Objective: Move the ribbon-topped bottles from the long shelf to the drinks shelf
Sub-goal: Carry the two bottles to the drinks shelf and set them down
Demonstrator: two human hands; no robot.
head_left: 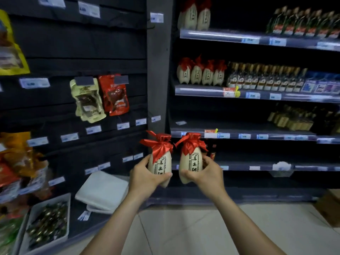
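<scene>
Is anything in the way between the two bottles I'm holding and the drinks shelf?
Nothing visible. The left hand and right hand hold the ribbon-topped bottles in open air before the drinks shelf, whose left end looks bare.

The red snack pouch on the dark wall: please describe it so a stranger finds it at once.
Start at the dark peg wall left of the drinks shelving. Midway up, two pouches hang side by side. The red snack pouch is the right one; its neighbour, the beige pouch, is pale.

Cream bottles (160, 168), red ribbons (159, 144), black lettering (194, 161)
</scene>
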